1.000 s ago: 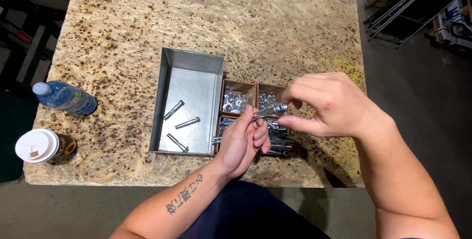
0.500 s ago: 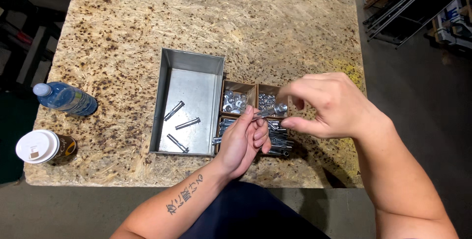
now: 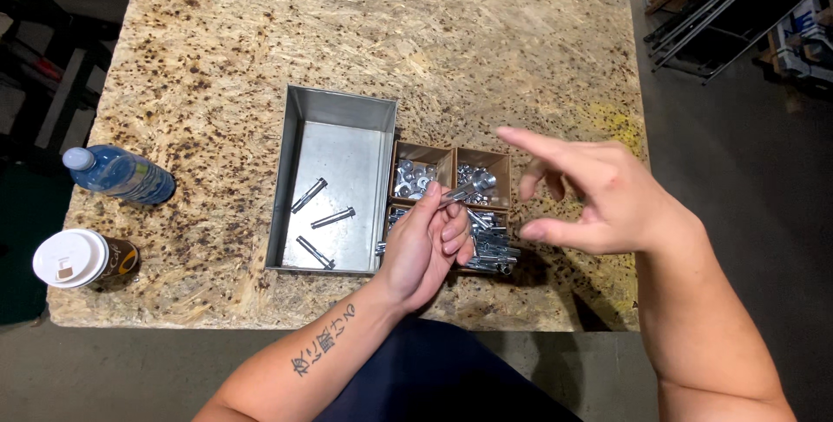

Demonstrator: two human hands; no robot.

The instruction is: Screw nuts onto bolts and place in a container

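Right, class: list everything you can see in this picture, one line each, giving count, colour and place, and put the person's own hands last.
Table: one, speckled tan board top, fills the middle of the view.
Metal tray: one, grey, table centre.
Bolts in tray: three, silver, lying loose on the tray floor.
Compartment box: one, brown, right of the tray, holding silver nuts, washers and bolts.
Water bottle: one, blue, lying at the table's left edge.
Lidded cup: one, white lid, near left corner.
Metal racks: grey, on the floor, top right.
Left hand: holds a silver bolt over the box.
Right hand: open, holding nothing, right of the box.
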